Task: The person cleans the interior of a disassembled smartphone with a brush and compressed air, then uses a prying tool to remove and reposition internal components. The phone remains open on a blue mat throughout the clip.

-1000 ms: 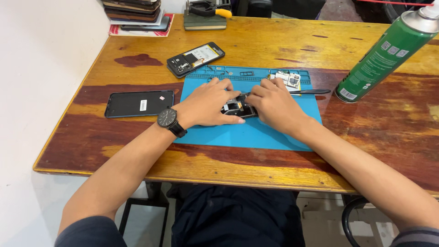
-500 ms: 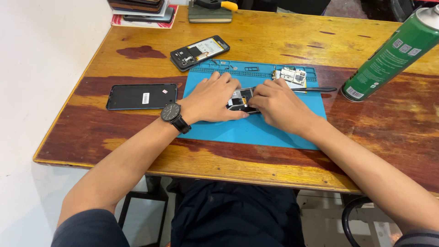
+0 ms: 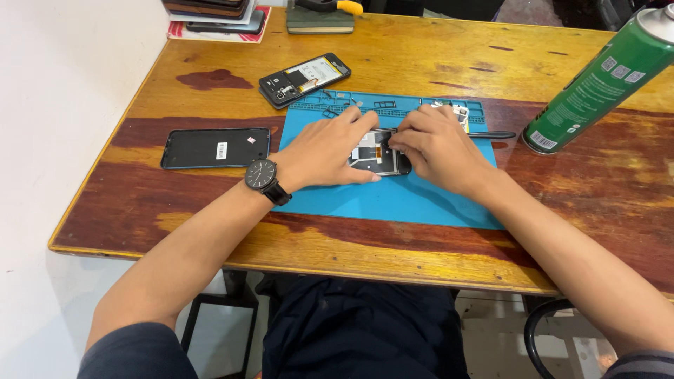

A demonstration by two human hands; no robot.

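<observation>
open phone (image 3: 378, 153) | black frame, back off, insides showing | lies flat | between the fingers of both hands, partly hidden under them

Dark phone screen (image 3: 215, 148), white-labelled green can (image 3: 602, 78)

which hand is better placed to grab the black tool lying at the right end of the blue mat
Right, probably. The right hand rests on the opened phone just beside the black tool. The left hand lies on the phone's far side and would have to cross over.
</observation>
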